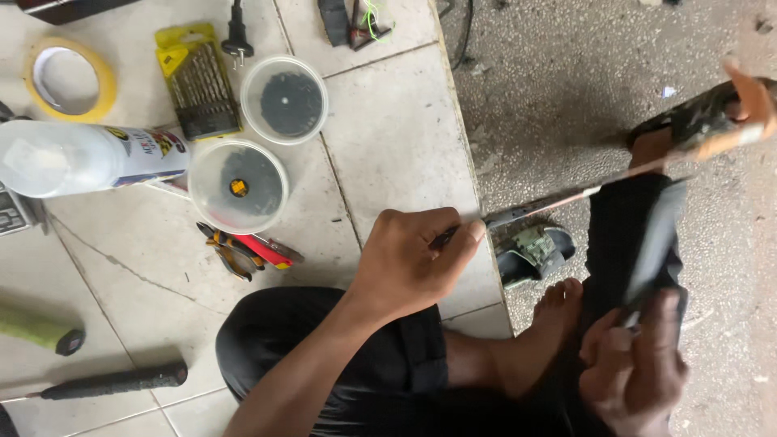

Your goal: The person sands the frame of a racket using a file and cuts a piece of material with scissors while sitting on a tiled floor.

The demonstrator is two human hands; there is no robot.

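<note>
My left hand (413, 263) is closed, pinching the near end of a long thin blade (566, 197). The blade slants up to the right, ending in a camouflage and orange handle (720, 117). At the lower right, my right hand (635, 368) grips the bottom of a flat black object (639, 235) that stands upright under the blade. Whether the blade touches the black object I cannot tell. My bent knee in black trousers (291, 348) and my bare foot (558, 311) lie between the hands.
On the tiled floor lie red-and-yellow pliers (243, 247), two round clear tubs (239, 184) (285, 99), a yellow drill-bit case (197, 81), a white spray can (89, 158), a tape roll (69, 78) and a black-handled tool (113, 380). The tile edge (477, 186) drops to rough ground with a sandal (534, 251).
</note>
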